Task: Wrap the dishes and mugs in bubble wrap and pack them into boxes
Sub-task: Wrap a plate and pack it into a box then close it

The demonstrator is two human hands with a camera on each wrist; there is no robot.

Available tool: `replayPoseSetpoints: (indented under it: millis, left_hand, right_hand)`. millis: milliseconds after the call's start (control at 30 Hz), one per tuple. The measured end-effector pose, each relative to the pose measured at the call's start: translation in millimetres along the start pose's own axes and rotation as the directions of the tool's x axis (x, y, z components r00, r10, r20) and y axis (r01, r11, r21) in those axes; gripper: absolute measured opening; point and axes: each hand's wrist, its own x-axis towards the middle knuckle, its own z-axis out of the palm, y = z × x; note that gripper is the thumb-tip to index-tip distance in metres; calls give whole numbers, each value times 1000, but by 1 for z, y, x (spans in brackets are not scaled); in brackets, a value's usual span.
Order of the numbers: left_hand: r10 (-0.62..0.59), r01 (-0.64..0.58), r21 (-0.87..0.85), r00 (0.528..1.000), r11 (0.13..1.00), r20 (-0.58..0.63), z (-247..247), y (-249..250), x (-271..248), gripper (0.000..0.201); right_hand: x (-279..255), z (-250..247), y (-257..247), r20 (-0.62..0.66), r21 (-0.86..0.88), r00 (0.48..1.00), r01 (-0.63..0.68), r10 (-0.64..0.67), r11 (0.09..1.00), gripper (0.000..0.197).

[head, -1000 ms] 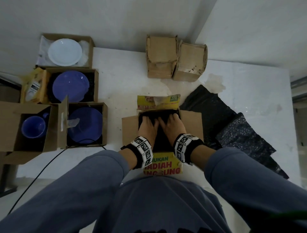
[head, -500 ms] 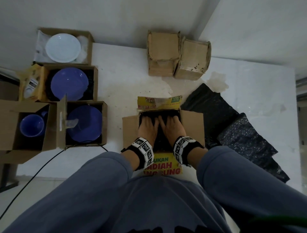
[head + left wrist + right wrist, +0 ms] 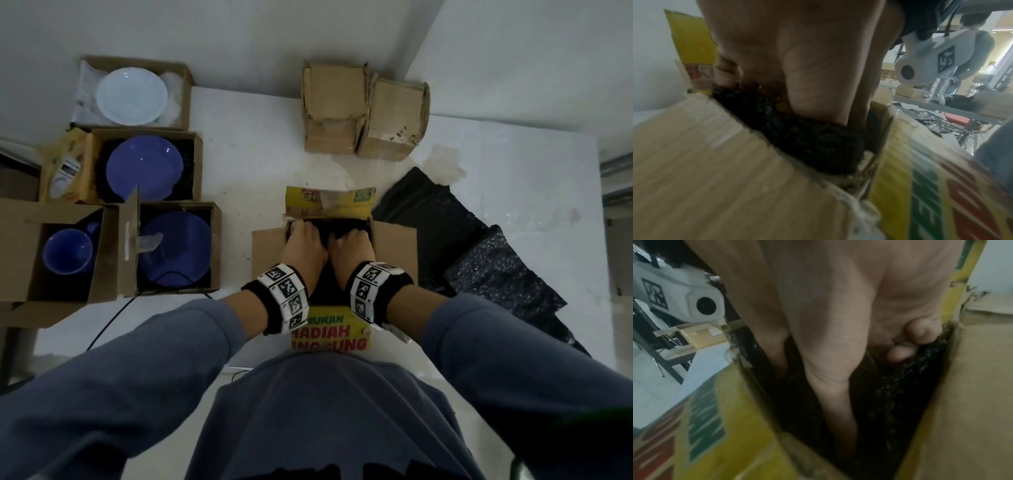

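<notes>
While inside the box (image 3: 394, 246), both hands (left hand (image 3: 303, 248), right hand (image 3: 352, 250)) press black wrap (image 3: 797, 134), fingers curled.

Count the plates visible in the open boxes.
3: a white plate in the far-left box, a blue plate in the box below it, another blue plate nearest. A wrapped one may sit under the hands.

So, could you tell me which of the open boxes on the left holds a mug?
The nearest, leftmost box: it holds a blue mug, while the other three each hold a plate.
</notes>
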Motion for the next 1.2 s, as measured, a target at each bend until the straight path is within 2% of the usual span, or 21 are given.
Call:
replayPoseSetpoints:
  millis: [100,200,433,600,767,833,867,933,1000,1033,1133,1200]
  left_hand:
    - [-35,35,11,999,999,31,6,9,2,51]
    - [-40,38,29,998,999,57,10,17,8,56]
    - [-1,-2,33,997,999,79,20,20,20,72]
    - [2,-1,-9,997,1000,73,24,21,23,70]
    - [-14,31,-144,993,989,120,14,17,17,60]
    - [2,37,-255,988,966,153,7,15,12,49]
    - [28,34,-346,984,938,174,3,13,10,37]
    - [101,22,-573,978,819,182,-7,8,8,12]
    - [163,-37,-706,980,707,112,-16,0,6,13]
    - [164,-77,-705,985,705,57,-19,-7,4,17]
    - [119,-202,-524,975,828,-187,-15,-30,-8,21]
    - [174,-260,-408,956,875,-236,-1,-40,-11,20]
  right_hand:
    - [3,4,-6,82,131,995,-67,57,989,47]
    - [3,13,-8,97,165,994,-71,55,984,65]
    - [-4,23,-9,-21,17,1000,23,-23,1000,65]
    - [-2,28,-10,6,18,999,34,-34,999,68]
    - [1,21,-5,65,31,996,62,-64,998,67]
    - [2,10,6,89,64,991,90,-96,994,65]
    - [3,4,12,93,77,989,111,-118,991,65]
    - [3,-12,26,116,82,979,160,-168,984,64]
    - [1,-27,36,111,84,971,201,-210,976,57]
    - [-2,-33,39,77,89,973,209,-216,974,51]
    - [-12,-34,41,-54,268,991,131,-121,955,34]
    - [-17,-23,36,-22,481,1000,17,-7,876,46]
